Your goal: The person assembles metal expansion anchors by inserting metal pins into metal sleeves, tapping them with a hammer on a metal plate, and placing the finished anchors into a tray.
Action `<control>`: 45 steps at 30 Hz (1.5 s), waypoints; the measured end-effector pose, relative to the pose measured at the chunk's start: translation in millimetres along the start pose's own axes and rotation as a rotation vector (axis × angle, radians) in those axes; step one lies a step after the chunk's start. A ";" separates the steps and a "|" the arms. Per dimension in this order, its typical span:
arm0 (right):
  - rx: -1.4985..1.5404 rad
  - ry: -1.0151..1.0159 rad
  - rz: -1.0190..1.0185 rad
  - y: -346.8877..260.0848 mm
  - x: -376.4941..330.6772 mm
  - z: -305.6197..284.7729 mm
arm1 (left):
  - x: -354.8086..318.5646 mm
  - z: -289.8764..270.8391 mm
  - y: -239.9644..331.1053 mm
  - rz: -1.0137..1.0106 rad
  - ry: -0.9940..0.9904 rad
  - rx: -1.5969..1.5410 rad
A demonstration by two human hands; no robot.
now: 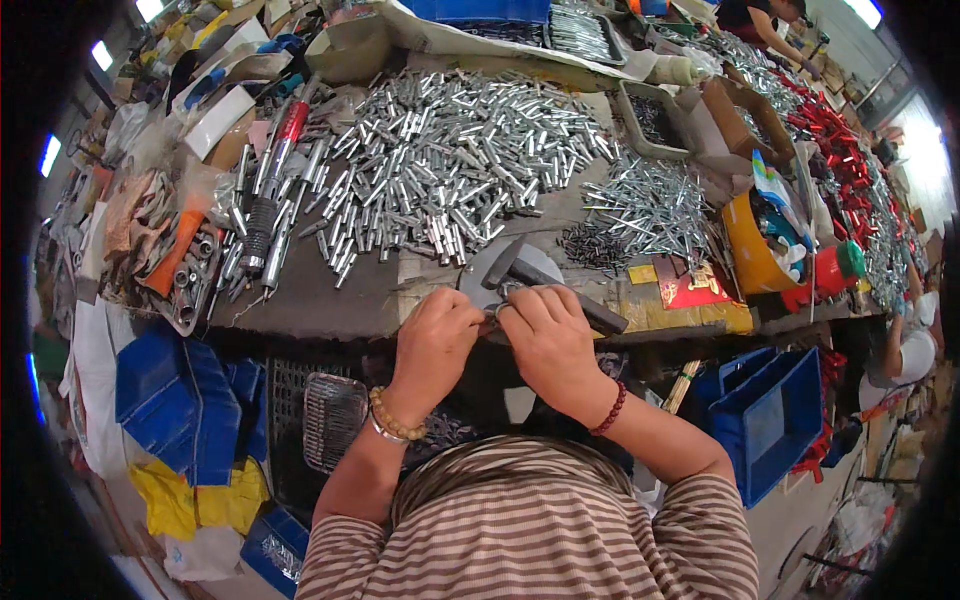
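Both hands, left hand (435,330) and right hand (545,335), pinch a small metal part (495,312) at the bench (330,300) edge, fingers clenched, steadying it beside heaped silver tubes (450,160).

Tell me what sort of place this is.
Likely a small assembly workshop: a heap of metal tubes covers the workbench, blue bins stand below, and another worker sits further along.

Left hand (437,335) and right hand (549,335) are meeting at the bench (320,295) edge, pinching a small metal part (497,312) between fingertips. A hammer (545,280) is lying just beyond them. A heap of silver tubes (450,160) is covering the middle; thin pins (650,205) are lying to its right. Blue bins (770,420) are standing below.
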State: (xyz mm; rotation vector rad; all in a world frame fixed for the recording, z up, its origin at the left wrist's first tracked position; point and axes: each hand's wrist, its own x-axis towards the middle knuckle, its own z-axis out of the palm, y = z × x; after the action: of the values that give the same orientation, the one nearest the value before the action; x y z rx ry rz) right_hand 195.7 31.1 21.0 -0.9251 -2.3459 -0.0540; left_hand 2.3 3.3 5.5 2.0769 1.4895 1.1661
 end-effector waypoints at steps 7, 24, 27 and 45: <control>-0.042 -0.005 0.252 22.6 -4.5 -27.9 | 2.4 -4.2 4.7 -0.015 -0.024 -0.014; 0.141 0.077 0.238 2.0 -46.4 -63.7 | 0.9 -1.1 1.0 -0.021 -0.040 -0.042; 0.069 -0.115 0.243 4.0 -48.9 -60.9 | 0.8 -0.6 1.0 -0.031 -0.017 -0.051; 0.308 0.196 0.362 -1.4 -47.8 -64.7 | -0.3 -3.5 -0.6 -0.026 -0.055 -0.021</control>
State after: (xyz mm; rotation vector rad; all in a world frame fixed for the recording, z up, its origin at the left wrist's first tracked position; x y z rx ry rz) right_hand 256.0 -15.1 47.5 -1.1135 -1.9096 0.3383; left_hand -0.8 2.6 7.0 2.0527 1.4689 1.1006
